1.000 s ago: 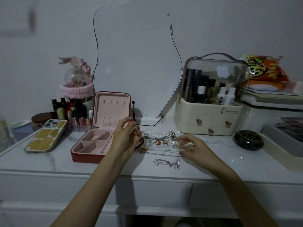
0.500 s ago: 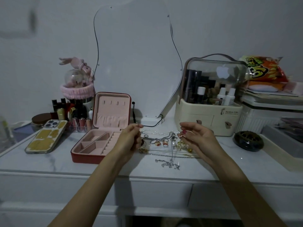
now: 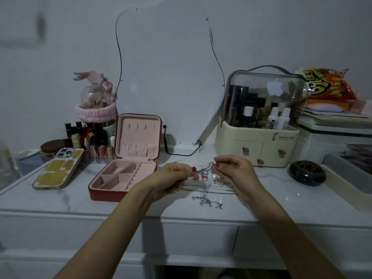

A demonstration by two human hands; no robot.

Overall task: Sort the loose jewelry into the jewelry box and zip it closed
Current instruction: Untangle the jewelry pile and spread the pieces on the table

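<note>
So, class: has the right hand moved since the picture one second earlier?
Yes. The right hand has risen off the loose jewelry and shifted back toward the cream cosmetics organizer, its fingers now curled above the pile.

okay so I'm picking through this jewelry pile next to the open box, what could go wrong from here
The chains lie crossed over each other, so lifting one may drag or knot the rest. The rings and pearl sit loose among them and could roll off the table. Both hands seem to pinch something thin; hard pulling might snap it.
</note>
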